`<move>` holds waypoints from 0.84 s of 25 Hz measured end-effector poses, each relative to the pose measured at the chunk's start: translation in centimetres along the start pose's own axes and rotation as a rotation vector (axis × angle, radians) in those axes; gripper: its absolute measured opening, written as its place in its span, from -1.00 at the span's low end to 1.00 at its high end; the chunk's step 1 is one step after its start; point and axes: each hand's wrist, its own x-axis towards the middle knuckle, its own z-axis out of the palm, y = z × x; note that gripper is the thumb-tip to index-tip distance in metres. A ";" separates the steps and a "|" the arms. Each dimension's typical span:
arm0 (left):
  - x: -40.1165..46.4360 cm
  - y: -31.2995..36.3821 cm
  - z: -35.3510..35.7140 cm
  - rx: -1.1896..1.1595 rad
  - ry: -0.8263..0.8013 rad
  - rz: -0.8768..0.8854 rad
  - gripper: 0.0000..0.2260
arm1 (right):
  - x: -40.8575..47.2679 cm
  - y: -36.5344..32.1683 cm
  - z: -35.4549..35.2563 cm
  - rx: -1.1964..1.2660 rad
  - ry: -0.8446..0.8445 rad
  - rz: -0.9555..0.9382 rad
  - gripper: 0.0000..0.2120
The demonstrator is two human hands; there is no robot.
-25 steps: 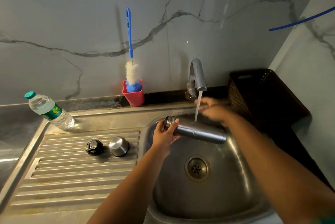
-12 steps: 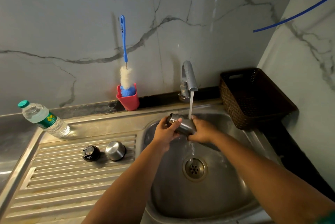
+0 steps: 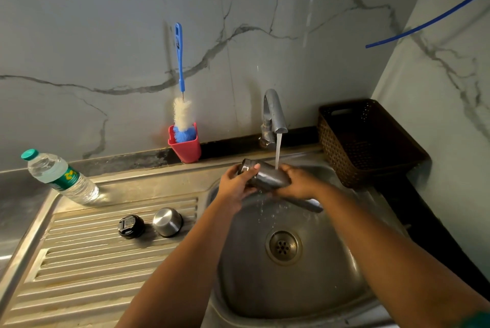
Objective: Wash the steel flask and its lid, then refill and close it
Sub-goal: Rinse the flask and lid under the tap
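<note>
Rinsing is the step in hand: over the sink (image 3: 305,301) the steel flask (image 3: 270,177) lies tilted under the tap (image 3: 274,115) stream, left hand (image 3: 234,187) curled round its neck, right hand (image 3: 301,181) wrapped round its body. On the drainboard (image 3: 79,261) wait the steel cap (image 3: 167,222) and, just beside it, the black stopper (image 3: 131,226); next, probably, comes turning the flask's mouth under the water.

To my left a plastic water bottle (image 3: 59,177) with a teal cap lies tilted at the back corner of the ribbed steel drainboard (image 3: 87,261). A red cup (image 3: 185,146) stands against the marble wall (image 3: 106,35), holding a blue-handled bottle brush (image 3: 181,94) upright. To my right a dark woven basket (image 3: 368,142) sits in the corner. A blue tube (image 3: 434,18) crosses the side wall.
</note>
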 end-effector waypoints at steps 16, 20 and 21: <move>-1.2 0.4 -2.9 -0.229 0.062 -0.043 -0.57 | -2.5 2.8 4.5 -0.503 0.579 -0.031 -0.22; -1.6 -2.1 0.0 -0.176 0.134 -0.071 -0.50 | -2.0 -2.6 9.2 -0.523 0.535 -0.194 -0.35; -1.6 -2.2 0.0 -0.198 0.163 -0.073 -0.48 | -2.0 -2.3 9.3 -0.536 0.529 -0.235 -0.36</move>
